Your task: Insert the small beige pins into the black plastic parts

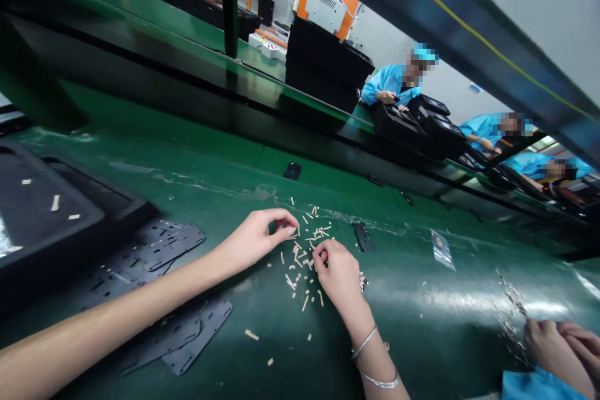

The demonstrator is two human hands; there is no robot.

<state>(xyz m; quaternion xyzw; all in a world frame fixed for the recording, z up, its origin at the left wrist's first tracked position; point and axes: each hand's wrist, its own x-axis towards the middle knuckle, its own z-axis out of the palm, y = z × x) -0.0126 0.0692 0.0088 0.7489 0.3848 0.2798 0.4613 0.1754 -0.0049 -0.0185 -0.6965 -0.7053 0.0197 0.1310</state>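
Observation:
My left hand (267, 231) is over the left edge of a scatter of small pale strips (300, 256) on the green table (262, 300). Its thumb and forefinger are pinched together; whatever lies between the tips is too small to name. At the right side of the same strips is my right hand (335, 265), fingertips bent together and pointing down among them. What it grips, if anything, is hidden. Dark flat plates (173, 244) with cut-outs lie under and beside my left forearm. Small light pieces (362, 281) sit just right of my right hand.
Black trays (56, 200) stand at the left. Small black parts (362, 237) and a clear bag (442, 249) lie beyond my hands. Another person's hands (555, 347) are at lower right by a pile of thin pieces (510, 312). People in blue (387, 81) work behind a dark rail.

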